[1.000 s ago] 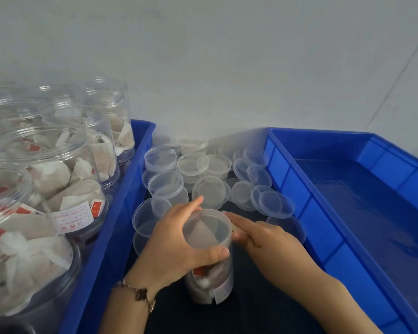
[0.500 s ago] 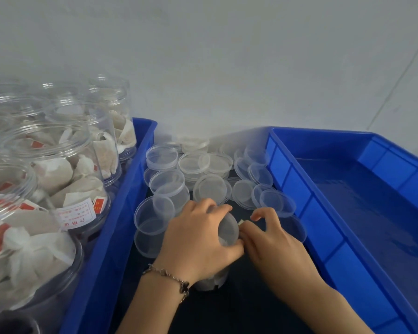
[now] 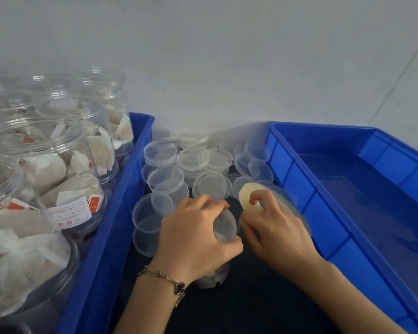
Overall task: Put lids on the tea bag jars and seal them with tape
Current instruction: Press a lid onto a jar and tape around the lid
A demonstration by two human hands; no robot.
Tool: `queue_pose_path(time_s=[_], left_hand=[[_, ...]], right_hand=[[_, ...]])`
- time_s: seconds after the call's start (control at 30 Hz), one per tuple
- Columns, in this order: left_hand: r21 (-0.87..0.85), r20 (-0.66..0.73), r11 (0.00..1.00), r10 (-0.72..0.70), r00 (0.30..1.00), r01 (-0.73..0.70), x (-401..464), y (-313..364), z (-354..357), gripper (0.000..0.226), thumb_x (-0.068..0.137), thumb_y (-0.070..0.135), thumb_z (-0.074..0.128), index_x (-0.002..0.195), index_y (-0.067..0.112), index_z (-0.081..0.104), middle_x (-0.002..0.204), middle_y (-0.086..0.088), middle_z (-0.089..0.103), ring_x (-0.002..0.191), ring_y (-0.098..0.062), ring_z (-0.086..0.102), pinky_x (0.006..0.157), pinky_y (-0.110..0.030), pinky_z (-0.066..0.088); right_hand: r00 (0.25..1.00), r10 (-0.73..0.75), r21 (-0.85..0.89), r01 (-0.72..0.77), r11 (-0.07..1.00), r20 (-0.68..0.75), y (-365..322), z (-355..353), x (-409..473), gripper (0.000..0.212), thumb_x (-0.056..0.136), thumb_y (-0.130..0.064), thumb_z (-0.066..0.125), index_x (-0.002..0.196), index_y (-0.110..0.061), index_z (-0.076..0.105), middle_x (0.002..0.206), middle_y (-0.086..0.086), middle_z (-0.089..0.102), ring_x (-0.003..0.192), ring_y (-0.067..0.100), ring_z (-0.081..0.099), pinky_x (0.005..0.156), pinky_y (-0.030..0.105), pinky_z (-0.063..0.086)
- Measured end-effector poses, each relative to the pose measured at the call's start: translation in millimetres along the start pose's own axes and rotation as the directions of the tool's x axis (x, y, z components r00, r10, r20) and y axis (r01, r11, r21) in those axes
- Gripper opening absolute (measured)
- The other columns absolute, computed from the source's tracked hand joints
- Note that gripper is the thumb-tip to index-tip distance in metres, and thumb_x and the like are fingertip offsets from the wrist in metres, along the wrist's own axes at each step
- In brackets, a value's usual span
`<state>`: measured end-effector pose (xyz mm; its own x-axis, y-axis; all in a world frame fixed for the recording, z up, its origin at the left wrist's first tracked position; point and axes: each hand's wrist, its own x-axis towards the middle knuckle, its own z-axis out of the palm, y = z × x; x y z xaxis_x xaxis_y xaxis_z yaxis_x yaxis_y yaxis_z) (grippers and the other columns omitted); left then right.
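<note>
Backdrop: plain pale wall [image 3: 227,56] behind; dark work surface [image 3: 239,309] in a channel between two blue trays
Left tray: blue tray [image 3: 121,213] at the left edge of the surface; crowded with large clear jars of tea bags [image 3: 65,179], open-mouthed as far as can be seen
Right tray: second blue tray [image 3: 348,189] along the right edge; nothing visible inside it
Lid stock: loose clear lids [image 3: 191,162] heaped at the far end of the surface, against the wall; some stacked, some tilted on one another
Jar in hand: small tea bag jar [image 3: 221,227] upright on the near middle of the surface; lid appears seated on top, though the rim is mostly hidden
Left hand: left hand [image 3: 193,239] draped over the jar top; fingers curled round lid and rim, clamping it down
Right hand: right hand [image 3: 273,227] just beside the jar, right side; fingers hooked through and round the tape roll [image 3: 263,201], roll tilted toward the jar
Tape end: cannot tell whether a free end touches the jar yet
Risk, seam: tape may land crooked or miss the lid seam; cause, seam hidden under the left fingers
Risk, tipping: jar could topple toward the lid heap; cause, sideways pull of tape on a light jar if the left grip loosens
Risk, sticking: tape may fold on itself or snag a finger; cause, hands crowded close
Risk, lid: lid could be taped askew; cause, seating unverified
</note>
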<state>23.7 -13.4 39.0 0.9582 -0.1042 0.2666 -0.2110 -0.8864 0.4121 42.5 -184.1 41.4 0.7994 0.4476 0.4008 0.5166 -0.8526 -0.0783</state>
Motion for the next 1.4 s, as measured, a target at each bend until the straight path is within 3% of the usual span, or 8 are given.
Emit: queue_pose_path(time_s=[0.07,0.23,0.3,0.37,0.47,0.73,1.07,1.4], left_hand=[[-0.023,0.0,1.0,-0.02,1.0,0.02,1,-2,-1,0.066,0.065,0.067,0.047,0.127,0.044,0.048,0.12,0.026,0.046,0.112,0.0,0.037,0.074,-0.023,0.028],[-0.079,-0.003,0.996,-0.039,0.999,0.039,6,-6,-4,0.064,0.068,0.063,0.056,0.127,0.043,0.05,0.122,0.024,0.046,0.113,-0.001,0.037,0.076,-0.024,0.027],[-0.076,0.01,0.996,-0.04,0.999,0.041,9,-7,-5,0.062,0.07,0.062,0.059,0.127,0.042,0.05,0.122,0.023,0.047,0.112,-0.003,0.037,0.074,-0.024,0.026],[-0.073,0.012,0.996,-0.043,0.999,0.044,13,-7,-6,0.058,0.07,0.06,0.061,0.125,0.042,0.052,0.12,0.022,0.048,0.111,-0.005,0.039,0.073,-0.026,0.027],[-0.039,0.001,0.999,-0.037,0.999,0.037,16,-6,-4,0.057,0.067,0.062,0.059,0.12,0.04,0.054,0.118,0.018,0.051,0.11,-0.009,0.043,0.073,-0.029,0.029],[0.029,-0.03,0.999,-0.017,0.999,0.018,15,-4,6,0.06,0.063,0.063,0.052,0.119,0.039,0.054,0.117,0.017,0.052,0.109,-0.011,0.044,0.069,-0.028,0.03],[0.026,-0.026,1.0,-0.013,1.0,0.014,13,-5,5,0.058,0.065,0.06,0.056,0.12,0.041,0.053,0.118,0.02,0.051,0.11,-0.009,0.042,0.069,-0.027,0.028],[0.02,0.003,0.999,-0.029,1.0,0.029,14,-4,2,0.062,0.067,0.063,0.054,0.125,0.043,0.049,0.118,0.024,0.047,0.111,-0.003,0.037,0.071,-0.025,0.028]], right_hand=[[0.999,-0.021,-0.032,0.02,0.999,-0.035,3,-1,-2,0.01,0.075,-0.017,0.071,0.072,-0.02,0.063,0.106,0.009,0.055,0.071,0.016,0.056,0.043,0.011,0.02],[0.996,0.015,0.026,-0.012,1.0,-0.087,8,11,-9,0.024,0.068,-0.002,0.078,0.079,-0.017,0.064,0.107,0.012,0.054,0.073,0.023,0.061,0.035,0.028,0.043],[0.991,-0.01,0.028,0.014,1.0,-0.131,10,11,-9,0.006,0.079,-0.016,0.07,0.079,-0.017,0.064,0.106,0.008,0.052,0.071,0.015,0.055,0.036,0.026,0.041],[0.985,-0.001,0.043,0.008,0.999,-0.17,11,10,-8,0.023,0.087,-0.033,0.052,0.078,-0.016,0.066,0.105,0.007,0.052,0.073,0.009,0.047,0.04,0.024,0.037],[0.982,0.038,0.039,-0.032,0.999,-0.184,4,9,-3,0.023,0.085,-0.031,0.059,0.071,-0.014,0.067,0.105,0.01,0.056,0.071,0.011,0.047,0.043,0.025,0.035],[0.997,0.027,0.006,-0.026,1.0,-0.075,-5,16,6,0.018,0.08,-0.014,0.07,0.066,-0.007,0.06,0.106,0.015,0.056,0.068,0.025,0.057,0.043,0.027,0.034],[0.996,-0.031,-0.049,0.035,0.998,0.086,12,18,26,0.027,0.079,-0.017,0.061,0.065,-0.018,0.038,0.117,0.008,0.047,0.077,0.015,0.038,0.052,0.029,0.031],[0.964,0.004,-0.197,0.05,0.979,0.265,25,31,60,0.012,0.09,-0.024,0.05,0.093,-0.017,0.059,0.119,0.001,0.037,0.082,0.013,0.044,0.061,0.029,0.042]])
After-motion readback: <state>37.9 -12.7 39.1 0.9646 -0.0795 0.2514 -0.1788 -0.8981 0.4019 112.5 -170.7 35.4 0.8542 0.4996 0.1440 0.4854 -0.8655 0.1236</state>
